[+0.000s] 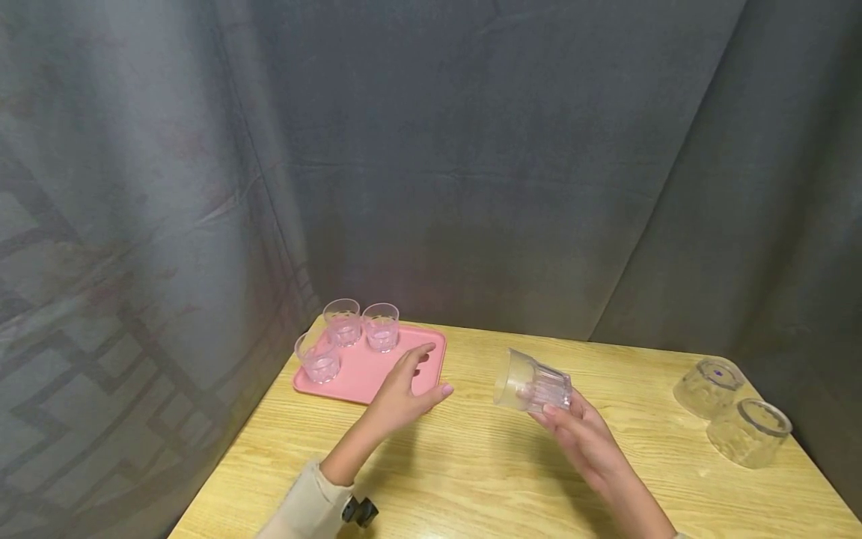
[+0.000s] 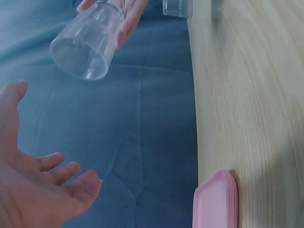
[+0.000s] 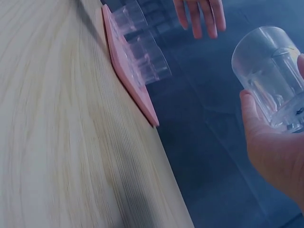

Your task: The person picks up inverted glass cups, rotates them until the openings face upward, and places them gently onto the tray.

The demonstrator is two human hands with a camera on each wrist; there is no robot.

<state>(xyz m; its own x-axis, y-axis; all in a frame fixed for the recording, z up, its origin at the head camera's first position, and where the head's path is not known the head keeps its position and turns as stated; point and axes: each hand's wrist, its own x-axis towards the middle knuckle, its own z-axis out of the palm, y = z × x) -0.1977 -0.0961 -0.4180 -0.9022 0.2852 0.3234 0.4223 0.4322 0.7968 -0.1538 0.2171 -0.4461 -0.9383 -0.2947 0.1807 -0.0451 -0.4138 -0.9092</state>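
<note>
My right hand point(image 1: 586, 438) grips a clear drinking glass point(image 1: 535, 382) near its base, above the table. The glass is tilted on its side, its rim facing left toward my other hand. In the right wrist view the thumb and fingers wrap the lower part of the glass point(image 3: 270, 76). My left hand point(image 1: 397, 393) hovers near the right part of a pink tray point(image 1: 367, 374), fingers spread, nothing held. The left wrist view shows its palm point(image 2: 38, 190) apart from the glass point(image 2: 88, 42). Three upright glasses point(image 1: 381, 328) stand on the tray's left and back part.
Two upside-down glasses point(image 1: 710, 387) stand at the right end of the wooden table point(image 1: 471, 479). Grey curtains point(image 1: 458, 165) hang behind and along both sides of the table.
</note>
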